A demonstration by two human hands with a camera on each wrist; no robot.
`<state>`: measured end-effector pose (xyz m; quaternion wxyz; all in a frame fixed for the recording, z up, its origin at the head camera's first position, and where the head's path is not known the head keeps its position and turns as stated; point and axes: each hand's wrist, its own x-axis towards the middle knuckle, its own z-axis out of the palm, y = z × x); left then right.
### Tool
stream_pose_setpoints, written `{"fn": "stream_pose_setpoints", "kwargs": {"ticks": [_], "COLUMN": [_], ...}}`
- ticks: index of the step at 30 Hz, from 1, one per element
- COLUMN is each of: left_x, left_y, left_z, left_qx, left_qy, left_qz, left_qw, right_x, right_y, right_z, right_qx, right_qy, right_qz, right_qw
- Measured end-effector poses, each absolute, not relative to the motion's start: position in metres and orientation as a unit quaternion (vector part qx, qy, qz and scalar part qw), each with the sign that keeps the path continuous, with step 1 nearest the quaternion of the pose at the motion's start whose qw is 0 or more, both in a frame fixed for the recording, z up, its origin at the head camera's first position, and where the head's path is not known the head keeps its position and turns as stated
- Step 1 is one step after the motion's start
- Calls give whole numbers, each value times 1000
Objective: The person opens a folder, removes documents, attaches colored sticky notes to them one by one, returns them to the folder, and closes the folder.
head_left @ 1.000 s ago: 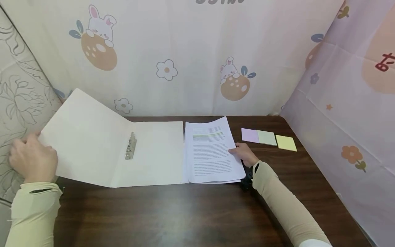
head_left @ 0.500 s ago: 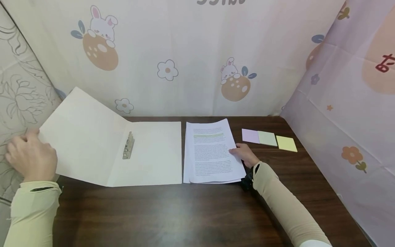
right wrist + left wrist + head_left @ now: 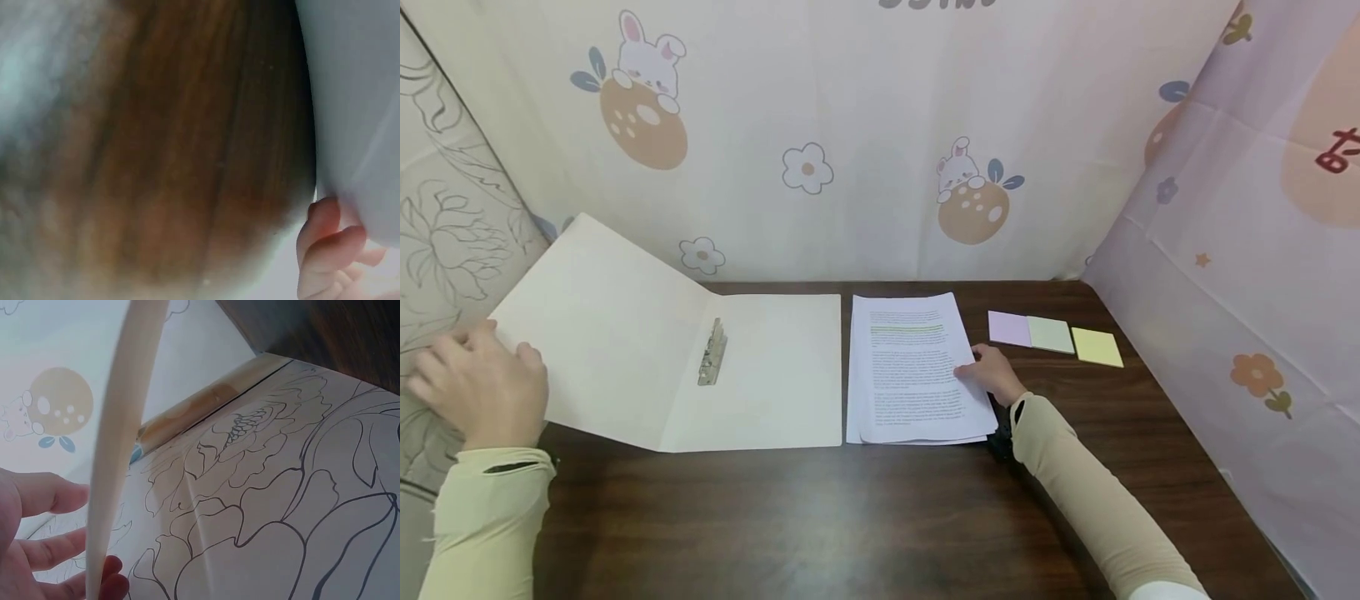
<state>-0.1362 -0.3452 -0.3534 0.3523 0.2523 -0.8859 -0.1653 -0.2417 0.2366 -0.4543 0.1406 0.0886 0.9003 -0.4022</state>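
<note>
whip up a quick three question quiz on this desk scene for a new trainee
1. Which hand holds the edge of the paper stack?
2. True or false: the folder is closed.
3. Fill the gap: in the head view, the rightmost sticky note is ____.

Key:
1. The right hand.
2. False: it is open, its cover tilted up with the left hand at the edge.
3. Yellow.

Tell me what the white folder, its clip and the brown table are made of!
Folder: probably stiff card, matte; its raised cover hardly sags. Clip: likely metal, grey with a shine. Table: glossy wood or wood-look surface; grain streaks show, light reflects.
</note>
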Motion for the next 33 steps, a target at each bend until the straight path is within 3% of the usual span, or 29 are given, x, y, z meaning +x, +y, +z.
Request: {"fn": "stream_pose_setpoints", "kwargs": {"ticks": [13, 28, 33], "left_x": [-136, -154, -161], "left_y": [-336, -301, -281], "left_z": [-357, -372, -386], "left_qx": [215, 94, 54], "left_qy": [-879, -903, -916], "left_qz": [-178, -206, -221], "left_qw": [386, 364, 331], "right_x": [-239, -241, -240], "right_y": [228, 229, 229], "right_z": [-449, -447, -449], "right_qx": [73, 64, 60], "right_qy": [918, 943, 946], "right_qz": [-361, -293, -284], "right_qw": [147, 145, 146]}}
